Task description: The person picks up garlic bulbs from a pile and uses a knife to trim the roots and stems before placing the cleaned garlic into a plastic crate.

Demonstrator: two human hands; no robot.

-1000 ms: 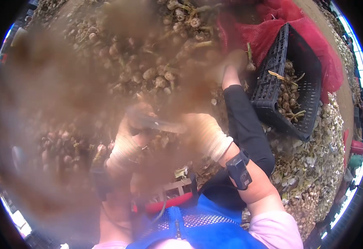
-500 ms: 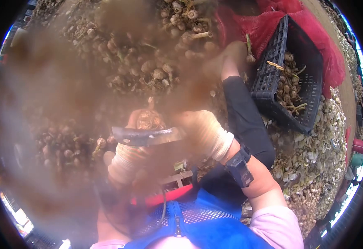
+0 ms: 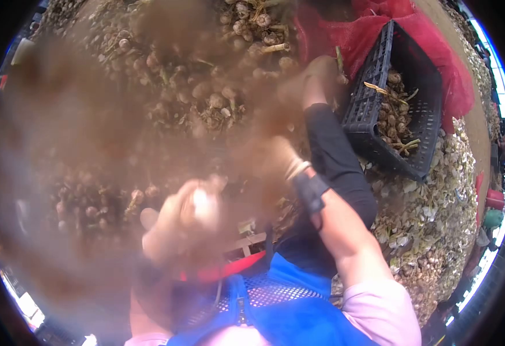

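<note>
My left hand, in a pale glove, is closed around a garlic bulb in front of my body. The bulb's near face looks bright white and is blurred. My gloved right hand is apart from it, up and to the right. Brown smears on the lens and motion blur hide its fingers and whatever they may hold. Beyond both hands spreads a heap of garlic bulbs with stalks.
To the right a black plastic crate leans tilted, with several garlic bulbs inside, beside red netting. My leg stretches along the crate. Pale garlic skins cover the ground at right. A red-edged object sits by my lap.
The knife blade that lay across the garlic bulb is no longer visible. My right hand has moved away from the bulb. My left hand has turned, and the bulb now shows a white face.
</note>
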